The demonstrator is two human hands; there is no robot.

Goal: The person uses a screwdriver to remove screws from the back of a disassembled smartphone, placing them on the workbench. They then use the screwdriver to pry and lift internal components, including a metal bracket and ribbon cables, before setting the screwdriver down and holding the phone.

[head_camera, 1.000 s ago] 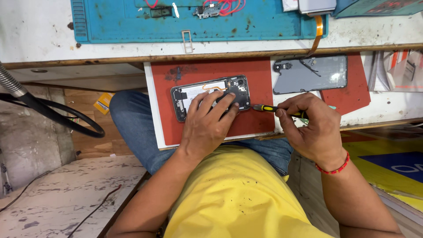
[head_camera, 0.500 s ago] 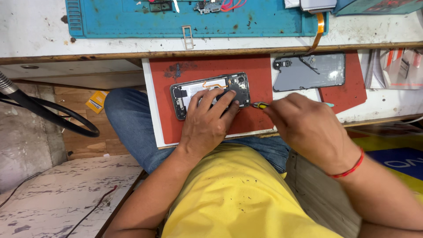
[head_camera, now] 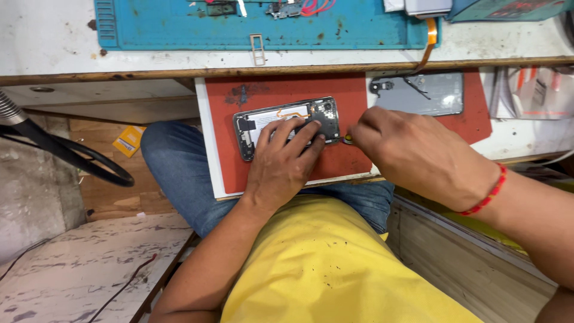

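An opened phone (head_camera: 286,122) with its back removed lies on a red mat (head_camera: 281,96) resting on my lap. My left hand (head_camera: 284,161) presses down on the phone, fingers spread over its lower half. My right hand (head_camera: 412,152) grips a yellow-handled screwdriver (head_camera: 348,139); only its tip shows beside the phone's right end. The grey back cover (head_camera: 427,94) lies further right on the mat.
A blue work mat (head_camera: 179,27) with small parts covers the white bench above. An orange flex cable (head_camera: 429,45) hangs over the bench edge. A black cable and hose (head_camera: 72,158) loop at the left. Packets (head_camera: 532,90) sit at the right.
My right hand moved left toward the phone's right end, hiding most of the screwdriver. The left hand stayed on the phone.
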